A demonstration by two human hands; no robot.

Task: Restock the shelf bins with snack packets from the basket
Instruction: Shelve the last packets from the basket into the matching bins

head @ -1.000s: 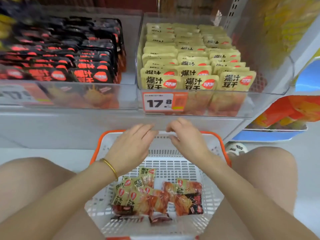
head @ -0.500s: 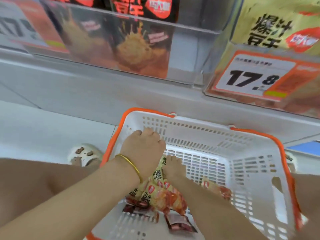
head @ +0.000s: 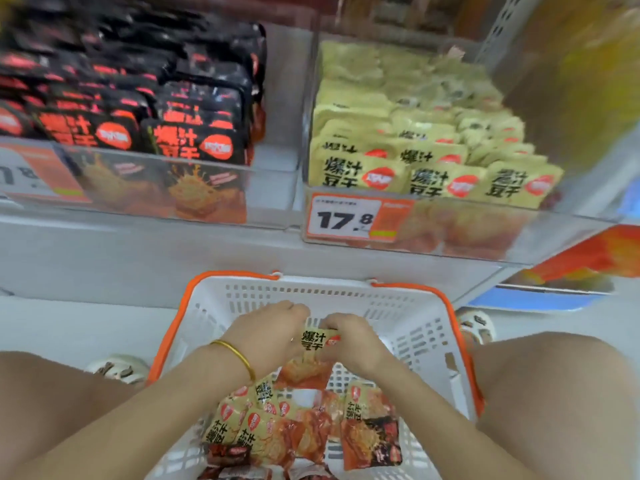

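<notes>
Task is mid-way, prob. nearer the end than the start. Both hands are over the basket [head: 322, 281] w/ one yellow packet [head: 317, 341] held between them. It is up off the pile & not yet near the shelf. The left hand [head: 270, 336] has its fingers curled onto the packet's left edge. The right hand [head: 356, 344] pinches the right edge w/ bent fingers, though the tips are mostly hidden behind the knuckles.

Done, judging by the shelf: the yellow bin [head: 467, 230] looks nearly full, w/ rows standing upright right up to its front wall & a price tag [head: 343, 220] stuck on that wall. The black bin [head: 273, 188] is well stocked too, but has a bare strip along its right side.

Left to do: a small heap of loose packets [head: 277, 424] lies on the basket floor. Most are yellow, plus a few dark packets [head: 375, 441] that prob. belong in the black bin. So the held one goes up to the yellow bin, then a few more trips, sorted by colour.
</notes>
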